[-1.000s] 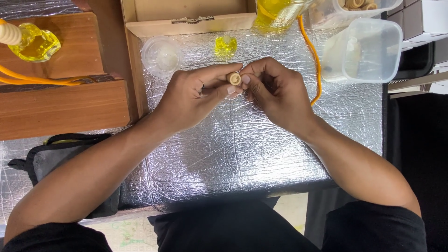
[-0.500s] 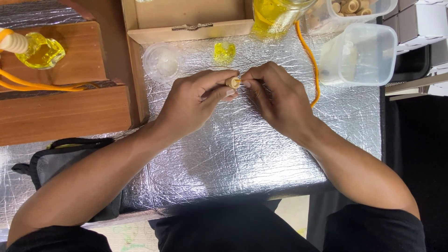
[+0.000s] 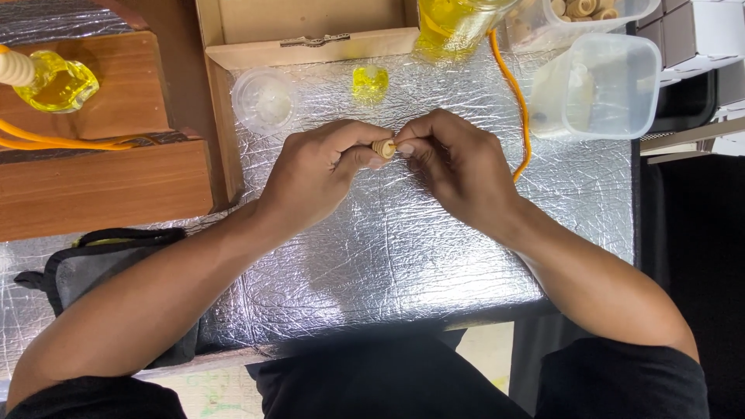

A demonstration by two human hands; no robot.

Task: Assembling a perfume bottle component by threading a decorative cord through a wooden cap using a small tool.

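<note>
- While both hands meet above the foil-covered counter point(image 3: 403, 256), the left hand point(image 3: 318, 174) pinches a small tan wooden cap point(image 3: 382, 148) between thumb and fingertips.
- At the cap's right end, the right hand point(image 3: 458, 167) has its fingertips pressed together; whether it grips something thin there, I cannot tell.
- Just beyond the hands stands a small yellow glass bottle point(image 3: 370, 81), with a round clear lid point(image 3: 265, 102) to its left.
- An orange cord point(image 3: 518, 101) runs past the right hand, beside a clear plastic tub point(image 3: 597, 85).

tan ribbed cap point(image 3: 382, 147), silver crinkled foil point(image 3: 388, 256)
</note>
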